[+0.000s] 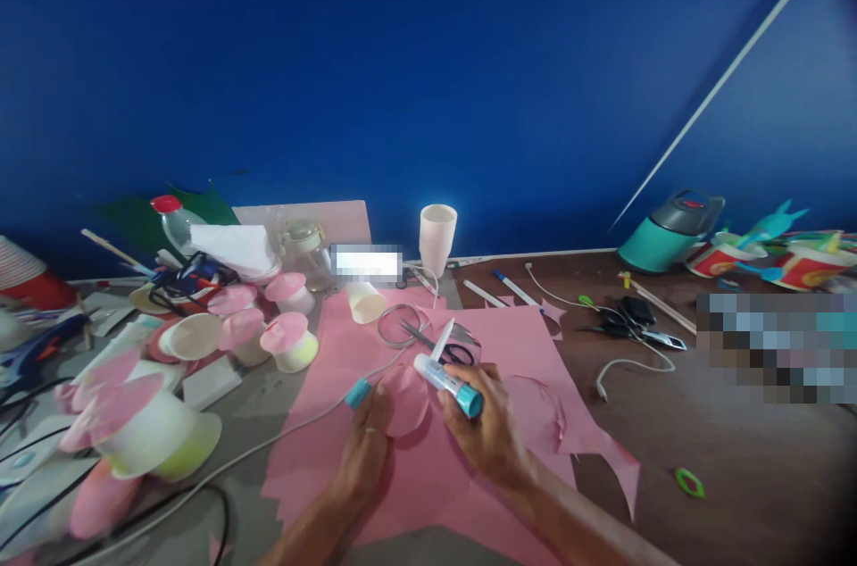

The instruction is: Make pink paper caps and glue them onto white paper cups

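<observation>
My right hand [486, 419] is closed around a glue stick [445, 383] with a teal base. Its white tip lies at the upper right edge of a pink paper circle [407, 405]. My left hand [367, 441] has its thumb on the circle's left edge, and a teal glue stick cap [358, 394] sits at its fingers. Under both hands spreads a large pink paper sheet [314, 441] with ragged edges. Scissors [459, 354] with dark handles lie just beyond the glue stick, partly covered. To the right, a round cut shows in another pink piece [536, 414].
On the left stand several paper cups topped with pink discs [289, 334]. A white cup stack [437, 236] is by the blue wall, near a glass jar [303, 249]. A white cable [268, 441] crosses the sheet. Pliers [616, 331] and a teal jug [660, 236] are at right.
</observation>
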Available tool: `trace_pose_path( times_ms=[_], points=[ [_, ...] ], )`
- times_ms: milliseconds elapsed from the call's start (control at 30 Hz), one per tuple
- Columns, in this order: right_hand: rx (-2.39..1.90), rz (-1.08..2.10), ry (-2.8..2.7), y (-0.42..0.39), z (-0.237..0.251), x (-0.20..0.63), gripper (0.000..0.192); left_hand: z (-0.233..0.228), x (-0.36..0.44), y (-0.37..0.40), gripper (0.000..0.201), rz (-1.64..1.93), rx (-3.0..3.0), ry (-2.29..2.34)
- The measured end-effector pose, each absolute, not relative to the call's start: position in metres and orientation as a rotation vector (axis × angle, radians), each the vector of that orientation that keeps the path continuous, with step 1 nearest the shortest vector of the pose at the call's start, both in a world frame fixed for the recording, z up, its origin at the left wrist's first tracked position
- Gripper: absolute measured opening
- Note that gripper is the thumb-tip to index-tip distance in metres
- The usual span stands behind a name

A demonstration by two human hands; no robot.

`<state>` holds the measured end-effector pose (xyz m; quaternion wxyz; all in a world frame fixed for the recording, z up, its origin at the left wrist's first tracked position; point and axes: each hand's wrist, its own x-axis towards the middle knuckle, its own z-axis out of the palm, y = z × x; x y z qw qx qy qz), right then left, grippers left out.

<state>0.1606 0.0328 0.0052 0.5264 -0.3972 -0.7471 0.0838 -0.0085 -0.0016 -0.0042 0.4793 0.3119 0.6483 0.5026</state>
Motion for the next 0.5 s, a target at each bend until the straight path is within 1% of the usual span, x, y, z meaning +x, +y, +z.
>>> trace_pose_path(
  times_ms=[233,333,500],
  points=[
    [-0.782,0.252,-1.919,0.024,0.006,0.157,0.016,0.016,-0.003,-0.004,0.035,1.222,0.898,1.457],
    [-0.783,0.231,-1.938,0.023,0.004,0.154,0.018,0.010,-0.001,-0.003,0.040,1.247,0.907,1.428],
    [-0.913,0.211,-1.872,0.033,0.002,0.159,0.014,-0.001,-0.004,-0.004,0.052,1.194,0.951,1.443]
  ],
)
